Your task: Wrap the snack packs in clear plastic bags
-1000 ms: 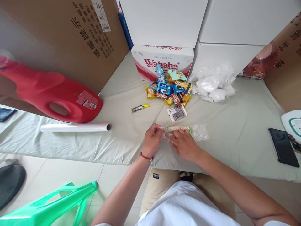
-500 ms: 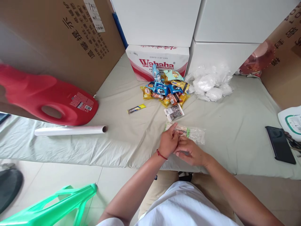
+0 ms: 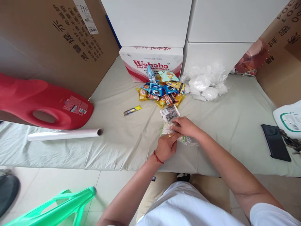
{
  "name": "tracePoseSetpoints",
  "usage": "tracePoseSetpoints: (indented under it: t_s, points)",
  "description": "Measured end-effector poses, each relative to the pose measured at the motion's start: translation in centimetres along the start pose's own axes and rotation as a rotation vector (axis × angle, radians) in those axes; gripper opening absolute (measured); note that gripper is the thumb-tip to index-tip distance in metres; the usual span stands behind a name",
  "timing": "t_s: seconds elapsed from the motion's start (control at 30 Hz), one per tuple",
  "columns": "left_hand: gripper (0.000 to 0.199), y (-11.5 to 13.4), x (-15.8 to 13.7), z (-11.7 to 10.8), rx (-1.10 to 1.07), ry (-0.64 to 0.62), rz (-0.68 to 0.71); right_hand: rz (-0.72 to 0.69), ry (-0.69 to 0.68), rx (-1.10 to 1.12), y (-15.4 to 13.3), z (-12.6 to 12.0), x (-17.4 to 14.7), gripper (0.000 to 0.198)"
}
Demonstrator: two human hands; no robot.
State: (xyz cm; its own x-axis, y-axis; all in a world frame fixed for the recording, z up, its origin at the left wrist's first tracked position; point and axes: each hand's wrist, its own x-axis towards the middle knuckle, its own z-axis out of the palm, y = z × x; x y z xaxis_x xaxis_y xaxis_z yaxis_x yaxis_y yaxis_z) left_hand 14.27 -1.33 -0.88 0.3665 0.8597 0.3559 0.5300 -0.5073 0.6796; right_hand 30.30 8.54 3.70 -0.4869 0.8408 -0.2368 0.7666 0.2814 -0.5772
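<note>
Pale green cloth (image 3: 235, 138) covers a long, wrinkled surface in front of me. Near its front edge, between me and the snacks, lies a clear plastic packet (image 3: 166, 128) with green bands, partly hidden by my hands. My left hand (image 3: 166, 147) rests at its near side, forefinger stretched out and other fingers curled; my right hand (image 3: 187, 127) bends over it from the right, the two meeting at the fingers. I cannot tell whether either one pinches the plastic. I seem to be working the wrapping over, perhaps folding or smoothing it; going on would call for one hand steadying while the other presses. Just beyond is a printed sachet (image 3: 169, 113), then a heap of colourful wrapped snacks (image 3: 157, 89) before a Wahaha carton (image 3: 131, 67). A white roll (image 3: 63, 135) lies far left.
</note>
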Motion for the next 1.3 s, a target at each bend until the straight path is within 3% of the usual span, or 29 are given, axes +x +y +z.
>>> tracePoseSetpoints:
  t_s: [0.17,0.27,0.33,0.43,0.5,0.53,0.63,0.7,0.8,0.9,1.0,1.13,1.23,1.3]
  points:
    - [0.058,0.2,-0.6,-0.8,0.026,-0.119,0.069,-0.026,-0.108,0.016,0.2,0.0,-0.4,0.034]
    - [0.044,0.7,-1.7,-1.4,0.001,-0.181,0.108,-0.024,-0.104,-0.008,0.5,-0.1,-0.9,0.033]
    - [0.032,1.1,-2.7,-1.8,-0.078,-0.146,0.088,-0.03,-0.076,-0.038,0.6,0.0,-1.2,0.028]
    - [0.026,1.5,-3.5,-2.4,-0.16,0.176,-0.208,-0.033,-0.056,0.015,0.7,0.3,-1.5,0.027]
    - [0.021,1.6,-2.9,-2.5,-0.035,0.384,-0.489,-0.03,-0.045,0.097,0.7,0.6,-1.6,0.03]
    - [0.022,1.6,-2.3,-2.3,0.066,0.412,-0.592,-0.032,-0.03,0.129,0.8,0.8,-1.7,0.031]
    - [0.047,1.8,0.2,-1.3,0.297,0.261,-0.708,-0.076,0.015,0.17,1.4,0.8,-2.3,0.032]
    - [0.048,1.9,1.5,-0.5,0.327,0.207,-0.717,-0.092,0.031,0.197,2.5,0.2,-3.1,0.036]
    - [0.044,1.8,2.3,0.4,0.266,0.23,-0.722,-0.022,0.054,0.212,4.7,-1.4,-5.0,0.045]
    - [0.044,1.6,2.4,0.9,0.163,0.304,-0.688,0.118,0.013,0.169,6.7,-2.8,-7.0,0.047]
    - [0.041,2.0,2.5,1.1,-0.033,0.339,-0.64,0.157,-0.057,0.147,7.4,-3.0,-8.7,0.025]
    - [0.035,3.7,2.7,1.3,-0.189,0.404,-0.548,0.13,0.146,0.166,6.1,-1.3,-10.5,0.025]
    - [0.024,4.8,2.7,1.9,-0.084,0.451,-0.232,0.205,0.218,0.454,4.2,0.7,-11.4,0.029]
    - [0.017,5.1,2.4,2.6,0.047,0.403,0.031,0.225,0.272,0.766,2.8,2.1,-11.5,0.032]
